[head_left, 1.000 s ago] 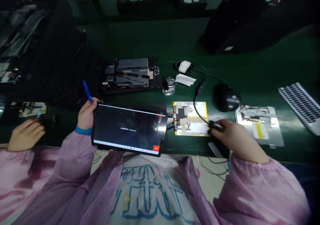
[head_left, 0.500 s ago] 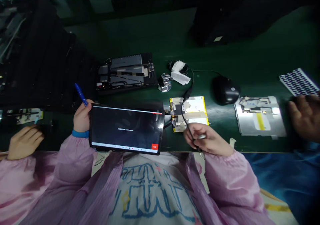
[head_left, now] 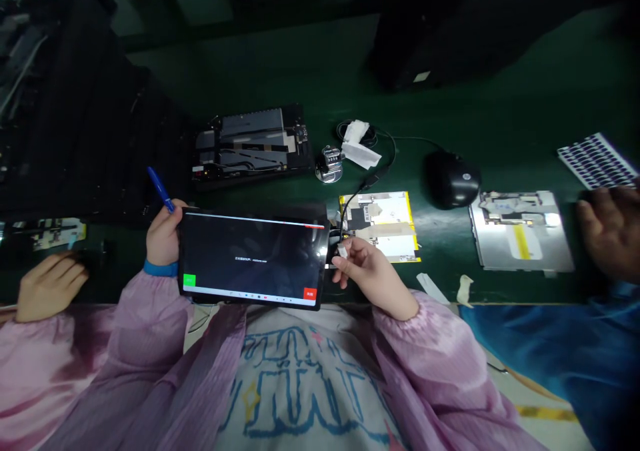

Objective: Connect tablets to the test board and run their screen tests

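Right hand [head_left: 373, 272]: fingers [head_left: 349, 266] pinching plug [head_left: 342, 250] by tablet's [head_left: 253, 257] right edge. Left hand [head_left: 164, 236]: fingers closed on its left edge, pen [head_left: 160, 189] tucked in, presumably steadying it. Tablet's at counter's [head_left: 520, 144] near edge, screen up, likely for reading.

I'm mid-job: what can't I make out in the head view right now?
All in the head view:
Plug: whether it sits in a port; too small, partly covered by the right hand.
Left hand: the part behind the tablet, hidden by it.
Counter: its digits, too small to read surely.
Keyboard: its near end, covered by a co-worker's hand.
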Tool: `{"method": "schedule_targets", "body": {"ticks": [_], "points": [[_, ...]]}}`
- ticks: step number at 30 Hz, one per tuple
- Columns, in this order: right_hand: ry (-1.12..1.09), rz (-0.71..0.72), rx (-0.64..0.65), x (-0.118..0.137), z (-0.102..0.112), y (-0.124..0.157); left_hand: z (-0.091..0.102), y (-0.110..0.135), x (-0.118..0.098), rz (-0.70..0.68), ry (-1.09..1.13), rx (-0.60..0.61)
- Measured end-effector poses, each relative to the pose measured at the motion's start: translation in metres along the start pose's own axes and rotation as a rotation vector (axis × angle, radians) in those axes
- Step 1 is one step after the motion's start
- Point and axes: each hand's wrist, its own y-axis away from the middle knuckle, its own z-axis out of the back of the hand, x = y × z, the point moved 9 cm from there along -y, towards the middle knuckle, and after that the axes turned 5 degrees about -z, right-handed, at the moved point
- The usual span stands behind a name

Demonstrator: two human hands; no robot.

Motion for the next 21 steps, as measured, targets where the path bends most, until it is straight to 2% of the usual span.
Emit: {"method": "schedule_targets", "body": {"ticks": [7, 11, 15, 17, 19, 21], "points": [[-0.008, -0.012, -0.067, 0.001, -0.002, 0.003, 0.001, 0.001, 0.001, -0.017, -0.007, 0.012], [-0.017, -0.023, -0.168, 0.0, 0.003, 0.005, 0.006, 0.0, 0.003, -0.035, -0.032, -0.016], [0.035, -0.08, -0.206, -0.002, 0.001, 0.008, 0.011, 0.005, 0.006, -0.014, -0.04, -0.058], [0.082, -0.11, -0.241, -0.006, 0.002, 0.013, 0.012, 0.012, 0.007, 0.004, -0.029, -0.07], [0.119, -0.114, -0.281, -0.013, 0.008, 0.018, 0.007, 0.02, 0.009, 0.032, 0.016, -0.03], [0.19, -0.12, -0.244, -0.026, 0.013, 0.019, 0.003, 0.025, 0.008, 0.02, 0.048, 0.0]]}}
